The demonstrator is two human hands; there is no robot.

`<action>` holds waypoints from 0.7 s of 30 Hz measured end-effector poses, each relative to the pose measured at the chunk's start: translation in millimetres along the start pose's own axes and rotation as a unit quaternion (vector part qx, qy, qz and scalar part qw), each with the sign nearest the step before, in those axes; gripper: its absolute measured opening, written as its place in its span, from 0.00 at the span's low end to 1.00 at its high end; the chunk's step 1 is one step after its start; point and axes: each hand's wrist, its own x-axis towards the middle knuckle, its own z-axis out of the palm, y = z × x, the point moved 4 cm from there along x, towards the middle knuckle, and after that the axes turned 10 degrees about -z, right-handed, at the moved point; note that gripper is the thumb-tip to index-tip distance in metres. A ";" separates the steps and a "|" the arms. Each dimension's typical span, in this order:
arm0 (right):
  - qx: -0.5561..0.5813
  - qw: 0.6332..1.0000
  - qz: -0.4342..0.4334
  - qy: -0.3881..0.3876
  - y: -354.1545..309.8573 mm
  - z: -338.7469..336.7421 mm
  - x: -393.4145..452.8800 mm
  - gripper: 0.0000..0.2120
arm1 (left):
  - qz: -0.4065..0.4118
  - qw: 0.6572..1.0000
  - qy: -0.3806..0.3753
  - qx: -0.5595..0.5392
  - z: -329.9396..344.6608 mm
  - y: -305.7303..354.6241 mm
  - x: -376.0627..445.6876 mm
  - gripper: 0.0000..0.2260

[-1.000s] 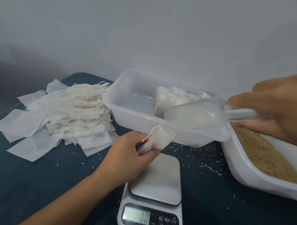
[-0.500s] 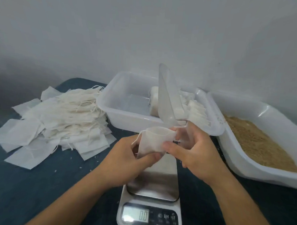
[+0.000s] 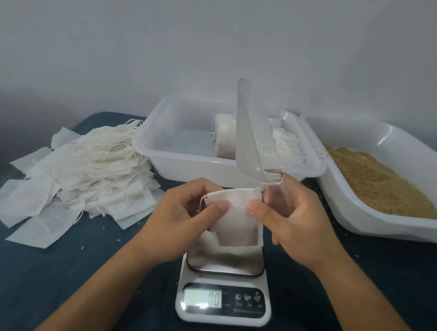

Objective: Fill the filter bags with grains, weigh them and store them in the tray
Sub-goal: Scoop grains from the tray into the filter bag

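Both hands, left hand (image 3: 185, 214) and right hand (image 3: 289, 216), pinch the filter bag (image 3: 237, 216) above the scale (image 3: 223, 288); the scoop (image 3: 251, 136) now stands upright, the bag hanging lower than before.

White filter bag (image 3: 237, 216) hangs upright above the scale (image 3: 224, 283) reading 0.0.

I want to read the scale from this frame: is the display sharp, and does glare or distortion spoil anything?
Head view: the scale display is soft but reads 0.0, with a bright glare patch on its left half; the wide lens bows the grain tub and table edges; light is dim and even, and both hands holding the filter bag look slightly blurred.
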 end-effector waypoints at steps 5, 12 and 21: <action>-0.035 0.998 0.035 -0.026 2.9 3.5 -4.0 0.11 | -0.080 0.996 -0.042 -0.021 -0.6 -11.5 1.5 0.02; -0.022 0.998 0.052 -0.034 9.9 3.3 -7.2 0.12 | -0.162 0.980 -0.090 -0.068 0.1 -19.4 0.4 0.06; -0.173 0.983 0.067 -0.014 24.6 -0.1 -3.6 0.15 | -0.083 0.972 0.110 0.191 -20.2 -27.8 9.7 0.08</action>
